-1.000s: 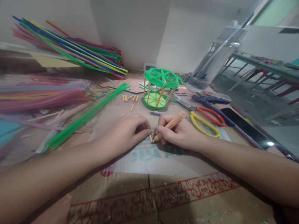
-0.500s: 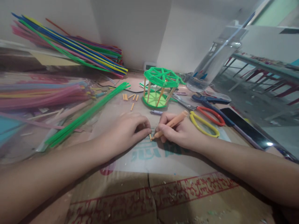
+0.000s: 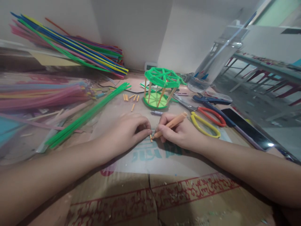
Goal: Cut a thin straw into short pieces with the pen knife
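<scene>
Between thumb and fingertips, my left hand (image 3: 134, 128) pinches a short thin wooden stick (image 3: 151, 138) just above the translucent sheet. My right hand (image 3: 175, 131) grips an orange marker (image 3: 174, 123) like a pen, its tip touching or very close to the stick's side. Beyond my hands stands a small round frame (image 3: 162, 77) with a green fuzzy top, wooden posts and a green base. Several short orange-coloured stick pieces (image 3: 133, 98) lie to its left. A purple capped pen (image 3: 156, 113) rests between my hands and the frame.
Red-and-yellow-handled scissors (image 3: 207, 121), blue-handled pliers (image 3: 211, 99) and a phone (image 3: 246, 128) lie on the right, with a clear bottle (image 3: 209, 59) behind. Green pipe cleaners (image 3: 89, 114) and coloured bundles (image 3: 70, 47) fill the left. Printed cardboard (image 3: 117, 201) lies in front.
The marker tip and the stick have shifted very slightly against each other. Both hands keep their grips, and the other things lie as before.
</scene>
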Action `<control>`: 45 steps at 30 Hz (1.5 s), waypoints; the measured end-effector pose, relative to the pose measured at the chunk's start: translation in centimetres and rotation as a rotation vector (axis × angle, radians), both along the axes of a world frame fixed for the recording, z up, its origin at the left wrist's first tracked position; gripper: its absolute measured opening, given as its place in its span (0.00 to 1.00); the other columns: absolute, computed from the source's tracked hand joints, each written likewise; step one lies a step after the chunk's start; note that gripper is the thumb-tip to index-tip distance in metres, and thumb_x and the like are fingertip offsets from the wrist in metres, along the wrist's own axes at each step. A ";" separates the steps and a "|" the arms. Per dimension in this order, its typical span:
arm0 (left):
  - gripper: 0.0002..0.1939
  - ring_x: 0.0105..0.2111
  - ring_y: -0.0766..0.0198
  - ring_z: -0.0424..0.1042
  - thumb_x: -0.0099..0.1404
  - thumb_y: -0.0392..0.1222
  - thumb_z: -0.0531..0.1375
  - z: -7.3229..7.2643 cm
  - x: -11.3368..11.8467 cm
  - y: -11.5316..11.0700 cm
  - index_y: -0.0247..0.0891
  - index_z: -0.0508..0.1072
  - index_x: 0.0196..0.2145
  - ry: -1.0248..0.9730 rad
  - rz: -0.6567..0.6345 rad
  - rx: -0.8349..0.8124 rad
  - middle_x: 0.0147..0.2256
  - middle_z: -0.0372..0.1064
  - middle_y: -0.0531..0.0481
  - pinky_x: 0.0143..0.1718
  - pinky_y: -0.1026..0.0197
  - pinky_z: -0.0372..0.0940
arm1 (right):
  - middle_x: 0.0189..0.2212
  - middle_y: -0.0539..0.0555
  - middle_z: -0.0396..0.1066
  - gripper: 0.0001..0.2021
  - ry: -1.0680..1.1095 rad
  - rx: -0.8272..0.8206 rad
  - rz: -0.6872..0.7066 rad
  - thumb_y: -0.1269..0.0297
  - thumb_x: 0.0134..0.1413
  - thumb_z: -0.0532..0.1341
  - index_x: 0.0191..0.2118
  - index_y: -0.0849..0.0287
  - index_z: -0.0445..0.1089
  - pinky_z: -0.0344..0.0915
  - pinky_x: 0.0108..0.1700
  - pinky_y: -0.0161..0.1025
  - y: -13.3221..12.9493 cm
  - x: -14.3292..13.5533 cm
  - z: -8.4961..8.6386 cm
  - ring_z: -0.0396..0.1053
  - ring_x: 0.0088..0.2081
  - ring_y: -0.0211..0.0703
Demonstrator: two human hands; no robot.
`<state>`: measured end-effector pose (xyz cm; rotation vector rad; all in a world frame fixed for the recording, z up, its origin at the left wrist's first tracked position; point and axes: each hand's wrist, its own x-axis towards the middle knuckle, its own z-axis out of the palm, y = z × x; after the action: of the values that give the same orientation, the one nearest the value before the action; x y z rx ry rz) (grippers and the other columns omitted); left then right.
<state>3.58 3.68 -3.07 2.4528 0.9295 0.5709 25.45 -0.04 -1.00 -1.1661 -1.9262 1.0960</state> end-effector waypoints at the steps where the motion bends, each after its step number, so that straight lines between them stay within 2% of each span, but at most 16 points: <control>1: 0.09 0.36 0.57 0.73 0.73 0.45 0.60 0.0 0.0 0.0 0.41 0.78 0.36 0.003 0.001 0.000 0.35 0.77 0.51 0.43 0.55 0.63 | 0.21 0.48 0.72 0.08 0.000 0.003 -0.011 0.63 0.61 0.61 0.30 0.55 0.64 0.62 0.26 0.33 0.0 0.0 0.0 0.69 0.24 0.37; 8: 0.10 0.37 0.57 0.72 0.73 0.45 0.60 -0.2 -0.1 0.0 0.41 0.78 0.37 -0.015 -0.004 -0.003 0.35 0.77 0.51 0.42 0.56 0.62 | 0.20 0.48 0.71 0.09 0.026 -0.021 0.045 0.63 0.60 0.61 0.30 0.55 0.63 0.62 0.24 0.32 -0.1 0.0 0.0 0.69 0.22 0.36; 13: 0.09 0.37 0.57 0.72 0.73 0.45 0.60 0.0 -0.1 0.0 0.41 0.78 0.37 -0.002 -0.001 -0.018 0.35 0.77 0.50 0.42 0.56 0.61 | 0.21 0.48 0.72 0.08 0.003 0.066 0.003 0.63 0.60 0.61 0.30 0.55 0.64 0.62 0.25 0.33 0.2 0.1 -0.3 0.68 0.23 0.36; 18: 0.10 0.35 0.58 0.71 0.72 0.44 0.60 0.2 0.2 0.0 0.40 0.77 0.34 0.019 0.017 -0.033 0.32 0.75 0.51 0.38 0.57 0.60 | 0.20 0.47 0.71 0.09 0.019 0.060 -0.035 0.61 0.63 0.60 0.32 0.56 0.64 0.59 0.23 0.32 0.4 -0.1 -0.6 0.65 0.21 0.35; 22: 0.13 0.35 0.57 0.73 0.74 0.46 0.56 0.5 0.1 -0.1 0.40 0.77 0.35 0.003 0.005 -0.037 0.34 0.77 0.49 0.40 0.56 0.62 | 0.20 0.47 0.71 0.08 0.017 0.062 -0.036 0.61 0.63 0.60 0.32 0.56 0.65 0.59 0.24 0.32 0.6 -0.1 -0.6 0.65 0.21 0.35; 27: 0.15 0.37 0.54 0.72 0.64 0.54 0.65 0.7 -0.4 -0.7 0.41 0.78 0.40 0.056 0.060 -0.028 0.35 0.75 0.49 0.40 0.54 0.62 | 0.20 0.48 0.72 0.09 0.042 0.037 -0.020 0.61 0.62 0.60 0.31 0.55 0.64 0.60 0.23 0.33 0.5 -0.1 -0.5 0.67 0.21 0.36; 33: 0.15 0.37 0.53 0.71 0.62 0.53 0.64 0.4 -0.3 -0.7 0.40 0.76 0.39 0.075 0.077 -0.030 0.35 0.73 0.50 0.39 0.53 0.61 | 0.21 0.48 0.71 0.08 0.048 0.040 0.035 0.64 0.61 0.60 0.30 0.55 0.63 0.62 0.24 0.34 0.2 -0.1 -0.3 0.67 0.23 0.37; 38: 0.12 0.38 0.54 0.72 0.61 0.50 0.66 0.3 -0.1 -0.8 0.41 0.76 0.38 0.055 0.069 -0.022 0.36 0.74 0.51 0.41 0.53 0.62 | 0.22 0.48 0.71 0.08 0.018 0.098 -0.034 0.62 0.63 0.60 0.32 0.56 0.65 0.62 0.26 0.35 0.6 -0.2 -0.6 0.68 0.24 0.38; 45: 0.10 0.42 0.53 0.73 0.60 0.46 0.68 0.4 0.0 -0.9 0.41 0.75 0.37 0.089 0.090 -0.035 0.38 0.76 0.50 0.45 0.52 0.63 | 0.22 0.48 0.71 0.09 0.047 0.063 -0.054 0.59 0.65 0.60 0.33 0.56 0.64 0.61 0.25 0.34 0.8 -0.3 -0.9 0.70 0.23 0.37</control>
<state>3.57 2.77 -2.63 2.4317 1.0806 0.4751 25.18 0.75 -1.91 -1.1417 -1.8694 1.0185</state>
